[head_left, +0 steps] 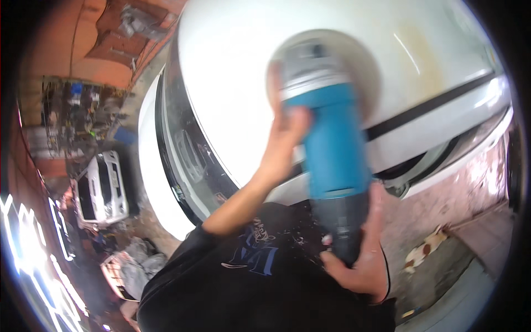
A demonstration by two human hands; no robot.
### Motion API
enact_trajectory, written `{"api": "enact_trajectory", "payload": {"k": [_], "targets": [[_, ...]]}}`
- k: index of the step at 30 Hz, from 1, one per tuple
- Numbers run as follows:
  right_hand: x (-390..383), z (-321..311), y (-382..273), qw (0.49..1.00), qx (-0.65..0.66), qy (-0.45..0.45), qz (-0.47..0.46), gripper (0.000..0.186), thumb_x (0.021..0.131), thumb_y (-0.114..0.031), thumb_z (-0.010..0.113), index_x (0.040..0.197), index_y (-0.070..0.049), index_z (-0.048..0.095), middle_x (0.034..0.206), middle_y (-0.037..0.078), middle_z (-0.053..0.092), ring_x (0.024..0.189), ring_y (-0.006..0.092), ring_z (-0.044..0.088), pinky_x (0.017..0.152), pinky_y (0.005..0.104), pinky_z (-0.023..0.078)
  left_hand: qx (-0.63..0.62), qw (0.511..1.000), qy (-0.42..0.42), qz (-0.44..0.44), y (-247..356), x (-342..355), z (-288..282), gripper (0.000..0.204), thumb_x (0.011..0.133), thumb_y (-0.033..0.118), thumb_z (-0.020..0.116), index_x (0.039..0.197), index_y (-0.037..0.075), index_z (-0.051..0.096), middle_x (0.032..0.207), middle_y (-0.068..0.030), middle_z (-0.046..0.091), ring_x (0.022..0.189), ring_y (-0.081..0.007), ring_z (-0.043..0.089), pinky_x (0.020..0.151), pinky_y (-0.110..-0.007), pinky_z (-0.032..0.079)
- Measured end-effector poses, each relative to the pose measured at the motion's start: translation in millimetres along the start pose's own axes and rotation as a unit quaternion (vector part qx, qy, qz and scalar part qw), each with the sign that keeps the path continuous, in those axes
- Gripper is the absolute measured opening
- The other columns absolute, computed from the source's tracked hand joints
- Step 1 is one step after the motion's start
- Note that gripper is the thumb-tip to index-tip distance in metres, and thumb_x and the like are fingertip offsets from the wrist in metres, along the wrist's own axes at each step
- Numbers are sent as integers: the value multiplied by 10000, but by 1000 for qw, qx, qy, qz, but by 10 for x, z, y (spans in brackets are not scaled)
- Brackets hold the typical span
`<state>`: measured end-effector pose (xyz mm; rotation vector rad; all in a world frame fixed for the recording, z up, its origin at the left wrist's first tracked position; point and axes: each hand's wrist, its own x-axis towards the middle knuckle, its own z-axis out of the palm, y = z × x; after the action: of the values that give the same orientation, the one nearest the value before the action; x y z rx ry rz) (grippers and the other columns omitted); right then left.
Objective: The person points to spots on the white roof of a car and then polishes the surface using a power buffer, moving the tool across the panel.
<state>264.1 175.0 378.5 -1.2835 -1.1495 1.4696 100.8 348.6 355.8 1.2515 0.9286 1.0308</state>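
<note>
A teal and black power polisher (334,144) with a silver head stretches from my body out over a white car roof (232,66). Its round pale pad (365,72) is blurred and lies against the roof. My right hand (362,271) wraps around the black rear grip. My left hand (287,130) is closed beside the silver head at the front, its fingers partly hidden and smeared by motion; it appears to hold the polisher there. A yellowish patch (423,61) marks the roof to the right of the pad.
The car's windshield (193,144) lies to the left, and its open side frame (431,149) runs along the right. Another white car (102,188) stands farther left, below cluttered shelving (83,113). A brown-and-white animal (426,249) lies on the floor at right.
</note>
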Motion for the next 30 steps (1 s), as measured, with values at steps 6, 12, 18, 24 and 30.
{"api": "enact_trajectory", "payload": {"k": [6,12,18,24,30], "targets": [[66,97,-74,988,75,136,9,1164,708,82,648,1592,-75,-93,1176,141,541,858,155,577,789,292,516,-85,992,-58,-72,-179,52,309,994,969,513,619,1585,-16,46,1390,-220,498,1203,-273,590,939,-372,535],[272,348,6,999,24,-40,-4,1171,747,67,671,1603,-112,-107,1225,153,537,871,155,579,769,305,523,-388,913,-42,-120,-465,-135,-210,1055,863,857,336,1468,-5,394,1360,-241,551,1167,-385,619,958,-515,539],[684,545,275,981,-58,-163,-89,1024,833,-67,710,1608,-58,40,1389,174,507,1187,254,562,1045,393,424,-435,899,56,-16,-546,-622,-802,1060,858,868,331,1470,4,390,1322,-249,563,1093,-377,642,921,-507,554],[475,130,1300,990,120,-74,11,728,923,-202,693,1512,16,325,1345,149,553,1188,231,546,1057,352,394,-452,874,144,103,-305,-764,-1047,1006,871,794,459,1533,54,299,1384,-298,479,1114,-452,607,901,-560,552],[-701,-951,2269,954,-265,-22,141,492,870,-285,747,1288,-56,624,1251,182,661,1166,274,628,995,377,480,-518,827,-182,125,532,-502,-1666,1040,719,259,909,1488,150,217,1408,-190,386,1351,-365,434,1146,-558,393]]}}
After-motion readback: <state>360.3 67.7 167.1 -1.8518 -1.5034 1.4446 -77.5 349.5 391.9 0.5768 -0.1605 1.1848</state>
